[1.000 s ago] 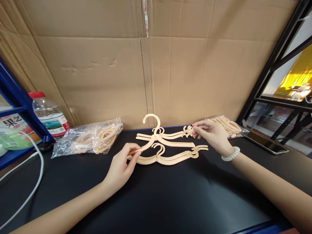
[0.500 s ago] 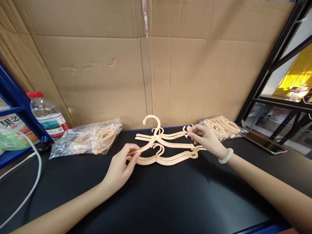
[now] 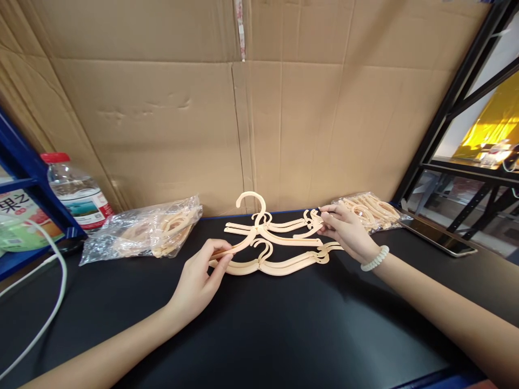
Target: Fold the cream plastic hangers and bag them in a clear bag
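Note:
My left hand (image 3: 203,278) pinches the left arm of a cream plastic hanger (image 3: 279,237), whose hook stands up. My right hand (image 3: 346,229) is closed, thumb against fingers, on a slim cream plastic piece (image 3: 307,234); its far end is covered by the fingers. That piece lies just behind the right arm of the held hanger. In front, another cream hanger (image 3: 290,266) with a small hook lies flat on the black table. A third hanger (image 3: 286,223) rests behind the held one, partly hidden by it.
Clear plastic bags of cream hanger parts lie at the left (image 3: 174,229) and right (image 3: 367,210). A phone (image 3: 441,237) is on the right, a water bottle (image 3: 81,194) and white cable (image 3: 62,281) on the left. A cardboard sheet (image 3: 182,135) stands behind the table.
My right hand has moved slightly right and toward me, and the slim cream piece now shows in its fingers. My left hand and its hanger have hardly moved.

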Demonstrator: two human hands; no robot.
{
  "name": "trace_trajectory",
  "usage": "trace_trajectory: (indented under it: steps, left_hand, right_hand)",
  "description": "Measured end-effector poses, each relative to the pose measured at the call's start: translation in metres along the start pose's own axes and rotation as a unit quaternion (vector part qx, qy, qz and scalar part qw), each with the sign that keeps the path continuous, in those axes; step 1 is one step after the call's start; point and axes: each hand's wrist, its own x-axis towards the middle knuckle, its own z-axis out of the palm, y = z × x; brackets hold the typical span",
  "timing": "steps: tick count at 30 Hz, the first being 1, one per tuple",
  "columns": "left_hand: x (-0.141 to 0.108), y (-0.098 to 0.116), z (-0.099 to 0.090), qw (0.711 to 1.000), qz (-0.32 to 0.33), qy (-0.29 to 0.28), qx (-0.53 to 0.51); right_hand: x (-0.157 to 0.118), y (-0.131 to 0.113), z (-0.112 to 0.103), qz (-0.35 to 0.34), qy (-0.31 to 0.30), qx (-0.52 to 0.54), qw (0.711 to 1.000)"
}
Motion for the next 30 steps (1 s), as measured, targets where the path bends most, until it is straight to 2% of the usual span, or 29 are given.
trace_trajectory:
  steps: [6,12,18,25,30]
  left_hand:
    - [-0.001,-0.003,0.0,1.0,-0.006,0.001,-0.003]
    - [-0.001,-0.006,0.0,1.0,-0.016,0.001,-0.002]
    - [0.0,-0.005,0.001,1.0,-0.02,0.002,0.003]
    - [0.0,-0.004,0.001,1.0,-0.017,0.008,0.014]
    - [0.0,-0.003,0.0,0.999,-0.012,0.014,0.03]
  right_hand:
    - [0.004,-0.002,-0.008,0.157,-0.055,0.098,0.981]
    - [0.003,-0.006,-0.007,0.196,-0.11,0.082,0.971]
    - [0.0,-0.005,-0.007,0.186,-0.152,0.08,0.967]
    - [-0.004,-0.009,-0.004,0.164,-0.129,0.061,0.976]
    - [-0.006,-0.013,-0.001,0.127,-0.155,0.045,0.979]
